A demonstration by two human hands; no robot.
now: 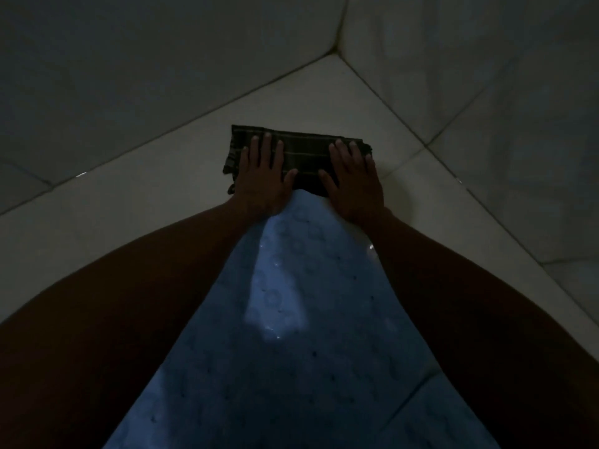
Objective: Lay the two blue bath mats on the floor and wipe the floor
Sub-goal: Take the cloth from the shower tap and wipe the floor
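Blue bath mat (291, 351): one mat in view, lying flat on the floor (146, 205), between the person's two forearms. Long axis runs from the near edge of the view away toward the corner where the walls meet. Surface pale blue, embossed with faint ring shapes and dotted with small dark holes; a bright patch of light falls on its middle. No brand, label or writing can be read on it; the scene is dim. Its far end narrows in the view and meets the cloth.

Left hand (264, 176): flat, fingers straight and slightly spread, palm down on the left part of the cloth, heel at the mat's far end.

Right hand (355, 181): flat, fingers straight and slightly spread, palm down on the right part of the cloth.

Cloth (304, 157): dark, folded into a rectangle, with thin pale stripes forming a check; long axis crosswise to the mat. It lies on the floor just beyond the mat's far end, a frayed edge at its left side. No writing is legible.

Floor: large pale tiles with dark grout lines.

Walls (486, 76): pale tiles, meeting in a corner beyond the cloth.
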